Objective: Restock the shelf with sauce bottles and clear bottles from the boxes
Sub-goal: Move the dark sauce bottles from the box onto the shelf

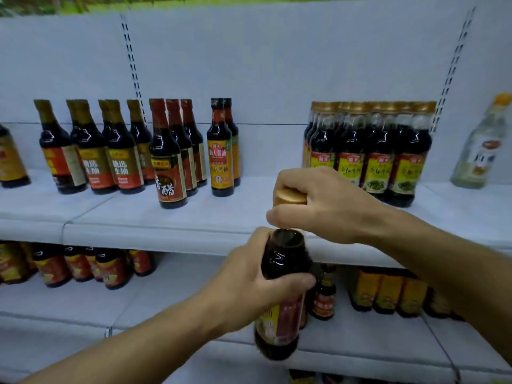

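- Left hand (253,275), nearest, coming in from 7 o'clock: fingers and thumb curled round the shoulder of a dark sauce bottle (282,295), gripping it upright in front of the shelving, just below frame centre.
- The bottle's yellow-and-red label (277,320) shows under the hand; its base hangs over the front edge of the lower shelf (360,339) (whether it touches that shelf I cannot tell).
- Right hand (321,206), arm coming from 4 o'clock: fingers bent over the bottle's gold cap (289,196), thumb below it, holding the top at about 12 o'clock from the left hand.
- Middle shelf (166,220), behind both hands, white.
- On it at 9 to 10 o'clock: a group of gold-necked dark bottles (94,151) with olive-and-red labels, two deep.
- Just right of those, touching or nearly so: red-necked bottles (169,159), the front one standing forward of its row.
- Toward 11 o'clock, a little apart: a pair of black-capped bottles (221,151) with orange labels, one behind the other.
- At 1 to 2 o'clock: a tight block of gold-capped bottles (374,153) with yellow-green labels (cap colour matches the held one).
- Far right, 3 o'clock: a clear bottle (482,145) with an orange cap, standing well apart from the block.
- Lower shelf, 8 o'clock: red-labelled bottles (83,264), blurred. At 4 o'clock: a row of yellow-labelled bottles (388,289), and a small bottle (324,297) just right of the held one.
- Back panel (277,65), farthest: white, with slotted uprights.
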